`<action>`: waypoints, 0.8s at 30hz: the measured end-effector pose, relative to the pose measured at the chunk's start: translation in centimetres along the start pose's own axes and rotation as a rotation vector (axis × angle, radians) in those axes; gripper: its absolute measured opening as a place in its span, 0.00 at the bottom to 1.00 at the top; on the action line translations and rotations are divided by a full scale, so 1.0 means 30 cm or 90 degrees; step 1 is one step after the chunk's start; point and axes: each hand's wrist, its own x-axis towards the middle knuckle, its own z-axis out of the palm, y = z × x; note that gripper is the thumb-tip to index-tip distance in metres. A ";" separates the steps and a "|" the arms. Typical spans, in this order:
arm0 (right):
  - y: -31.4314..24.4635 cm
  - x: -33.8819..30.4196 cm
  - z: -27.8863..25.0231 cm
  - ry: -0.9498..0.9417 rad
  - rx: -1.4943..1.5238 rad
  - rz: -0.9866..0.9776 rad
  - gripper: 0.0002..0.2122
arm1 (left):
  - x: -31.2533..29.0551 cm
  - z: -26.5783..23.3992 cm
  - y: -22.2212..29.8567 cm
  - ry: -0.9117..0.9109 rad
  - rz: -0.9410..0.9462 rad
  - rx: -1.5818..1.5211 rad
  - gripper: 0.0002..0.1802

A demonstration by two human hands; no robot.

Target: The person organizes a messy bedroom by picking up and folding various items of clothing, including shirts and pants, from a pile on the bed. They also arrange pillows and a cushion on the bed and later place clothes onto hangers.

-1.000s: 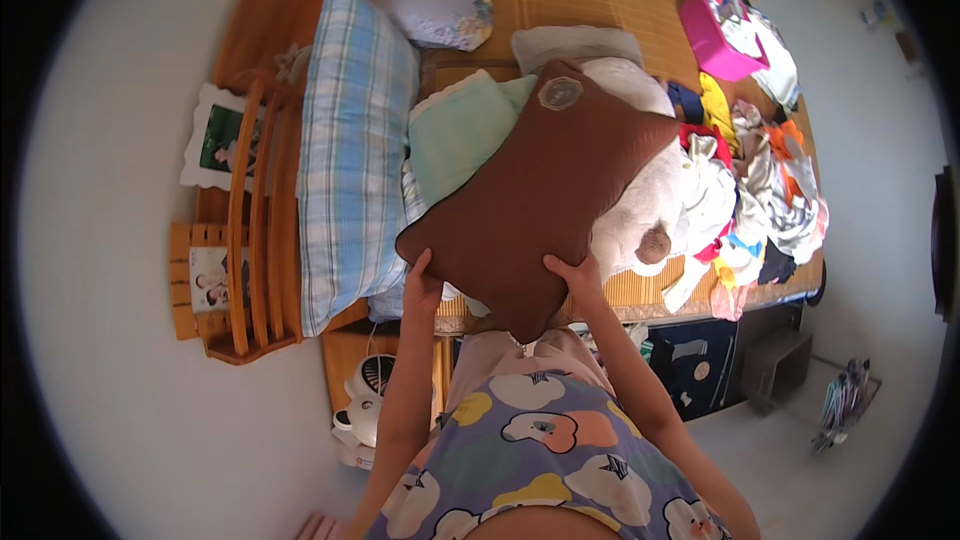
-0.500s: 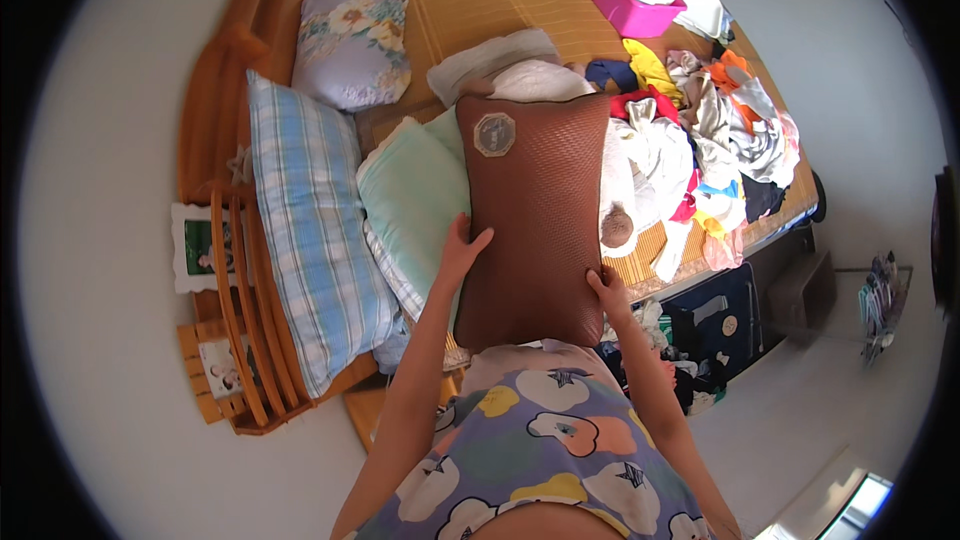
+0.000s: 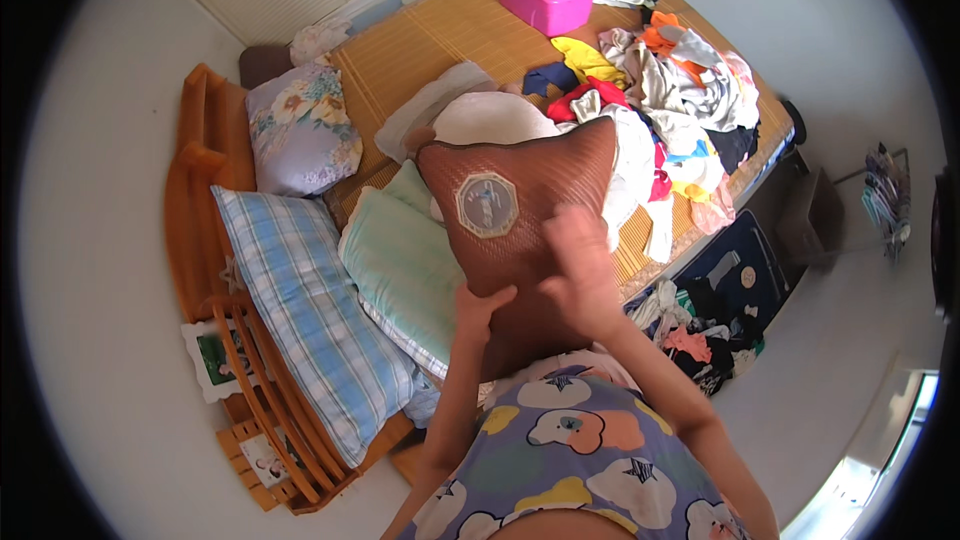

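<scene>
A brown woven-textured pillow (image 3: 540, 180) with dark piping and an octagonal patch stands tilted in front of my body. My left hand (image 3: 483, 312) grips its left edge, thumb lying across the front, the other fingers hidden behind. Over the pillow's right half is my right hand (image 3: 583, 275), blurred by motion, with fingers stretched and thumb apart. Whether it touches the surface I cannot tell. Left of the brown pillow lies a mint-green pillow (image 3: 395, 260), and beside that a blue plaid pillow (image 3: 300, 300).
A floral pillow (image 3: 300, 130) rests by the wooden headboard (image 3: 190, 210). Heaped clothes (image 3: 660, 90) cover the bed's right side, with a pink basket (image 3: 545, 10) at the far end. An open dark suitcase (image 3: 755, 270) holding clothes is on the right, below the bed edge.
My right hand has left the pillow's right edge and moved up over its front. The pillow's top has tipped toward me, and my view has turned. The left hand keeps its hold.
</scene>
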 end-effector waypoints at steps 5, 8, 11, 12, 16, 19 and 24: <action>0.138 0.128 -0.116 -0.236 -0.140 -0.133 0.38 | -0.129 0.035 0.079 -0.057 0.041 -0.011 0.25; 0.455 0.047 -0.175 -0.032 -0.064 0.195 0.33 | -0.137 0.068 0.086 -0.063 -0.028 -0.064 0.27; 0.383 0.029 -0.140 0.063 -0.155 0.104 0.32 | -0.112 0.066 0.096 -0.036 -0.022 -0.127 0.29; 0.289 0.029 -0.131 0.006 -0.116 -0.009 0.31 | -0.113 0.060 0.092 -0.022 -0.019 -0.132 0.29; 0.320 -0.023 0.016 0.042 0.020 0.154 0.35 | -0.115 0.037 0.119 0.007 0.008 -0.143 0.32; 0.530 -0.178 0.102 -0.104 0.544 0.344 0.33 | -0.111 0.033 0.213 0.023 -0.051 -0.157 0.33; 0.302 -0.253 0.255 -0.311 0.883 0.499 0.36 | -0.126 -0.089 0.442 0.218 0.030 -0.282 0.35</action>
